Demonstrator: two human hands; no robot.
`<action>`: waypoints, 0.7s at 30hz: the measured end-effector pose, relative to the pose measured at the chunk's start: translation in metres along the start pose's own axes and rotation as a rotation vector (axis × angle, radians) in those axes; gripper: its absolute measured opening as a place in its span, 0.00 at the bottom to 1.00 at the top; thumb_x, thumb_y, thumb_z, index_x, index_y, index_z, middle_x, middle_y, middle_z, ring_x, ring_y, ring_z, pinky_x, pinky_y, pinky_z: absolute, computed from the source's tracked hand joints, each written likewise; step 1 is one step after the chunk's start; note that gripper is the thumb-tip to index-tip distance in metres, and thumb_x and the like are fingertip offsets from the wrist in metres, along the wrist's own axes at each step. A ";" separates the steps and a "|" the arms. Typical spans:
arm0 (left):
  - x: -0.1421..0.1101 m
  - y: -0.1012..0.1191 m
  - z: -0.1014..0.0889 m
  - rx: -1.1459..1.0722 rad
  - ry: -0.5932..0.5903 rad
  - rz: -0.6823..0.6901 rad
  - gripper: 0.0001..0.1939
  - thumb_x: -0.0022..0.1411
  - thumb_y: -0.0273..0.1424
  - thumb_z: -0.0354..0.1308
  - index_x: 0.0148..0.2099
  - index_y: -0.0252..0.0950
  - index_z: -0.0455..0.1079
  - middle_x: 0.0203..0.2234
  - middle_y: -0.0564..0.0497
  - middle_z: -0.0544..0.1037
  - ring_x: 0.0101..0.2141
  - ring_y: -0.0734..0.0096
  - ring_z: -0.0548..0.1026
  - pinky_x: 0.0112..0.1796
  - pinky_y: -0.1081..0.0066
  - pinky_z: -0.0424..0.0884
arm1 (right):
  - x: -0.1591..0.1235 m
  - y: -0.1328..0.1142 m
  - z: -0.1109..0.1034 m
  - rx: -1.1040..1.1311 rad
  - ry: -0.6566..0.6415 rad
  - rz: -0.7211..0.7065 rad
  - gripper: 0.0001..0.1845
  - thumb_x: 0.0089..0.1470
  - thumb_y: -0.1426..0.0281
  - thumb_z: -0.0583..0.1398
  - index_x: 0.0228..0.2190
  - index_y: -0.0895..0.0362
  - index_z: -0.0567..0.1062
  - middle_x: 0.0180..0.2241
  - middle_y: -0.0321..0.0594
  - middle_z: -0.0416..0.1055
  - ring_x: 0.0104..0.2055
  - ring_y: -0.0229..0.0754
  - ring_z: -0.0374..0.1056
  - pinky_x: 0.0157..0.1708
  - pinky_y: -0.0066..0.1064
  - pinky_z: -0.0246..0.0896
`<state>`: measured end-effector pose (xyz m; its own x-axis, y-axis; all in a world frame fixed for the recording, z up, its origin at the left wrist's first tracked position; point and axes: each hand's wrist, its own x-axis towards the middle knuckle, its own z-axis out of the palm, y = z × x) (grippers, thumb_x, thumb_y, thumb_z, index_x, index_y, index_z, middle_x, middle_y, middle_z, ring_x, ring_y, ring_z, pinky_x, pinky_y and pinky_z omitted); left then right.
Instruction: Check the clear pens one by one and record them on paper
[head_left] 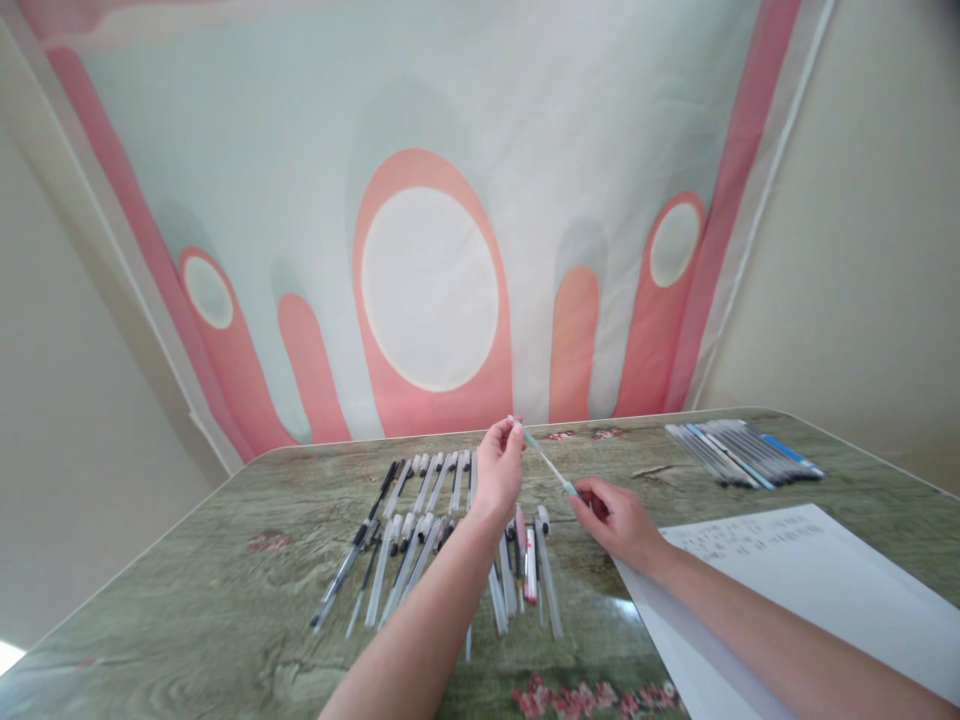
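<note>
Between my two hands, above the back middle of the table, is a slim pen point(551, 466) with a pale stem and light teal parts towards both ends. My left hand point(501, 462) pinches its upper left end, where a whitish tip sticks out past the fingers. The teal lower right end is gripped by the fingers of my right hand point(611, 518). Whether the pen is whole or in two parts I cannot make out. Below my left arm lie clear pen barrels point(416, 565) with dark caps, partly hidden by the forearm. A pink-and-white pen point(531, 565) lies among more barrels right of that arm.
A row of pens point(742, 455), several grey and a few blue, lies at the back right. White paper point(795, 600) with handwriting is under my right forearm. Black pens point(345, 565) lie left. Behind the wood-patterned table point(187, 600) hangs a pink-and-grey cloth point(435, 280).
</note>
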<state>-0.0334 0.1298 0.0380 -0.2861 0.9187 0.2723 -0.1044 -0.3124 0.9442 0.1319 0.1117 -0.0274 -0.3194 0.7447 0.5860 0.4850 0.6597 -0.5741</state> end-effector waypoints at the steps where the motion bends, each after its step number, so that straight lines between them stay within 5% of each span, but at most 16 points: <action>1: 0.000 -0.001 0.001 0.007 -0.005 -0.002 0.13 0.55 0.35 0.54 0.40 0.34 0.68 0.30 0.51 0.72 0.29 0.77 0.67 0.34 0.74 0.62 | 0.000 0.000 0.000 -0.001 0.002 0.001 0.09 0.53 0.65 0.53 0.29 0.57 0.69 0.19 0.32 0.62 0.20 0.34 0.57 0.22 0.26 0.52; 21: -0.013 -0.014 0.013 0.019 -0.078 -0.021 0.09 0.53 0.32 0.55 0.36 0.33 0.68 0.27 0.51 0.71 0.28 0.76 0.67 0.34 0.74 0.63 | 0.001 -0.001 -0.003 -0.047 0.046 0.030 0.10 0.53 0.63 0.53 0.29 0.56 0.69 0.20 0.34 0.64 0.21 0.35 0.59 0.23 0.26 0.53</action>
<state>-0.0162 0.1252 0.0232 -0.2087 0.9414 0.2649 -0.0917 -0.2885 0.9531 0.1334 0.1113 -0.0244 -0.2665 0.7580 0.5953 0.5317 0.6308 -0.5652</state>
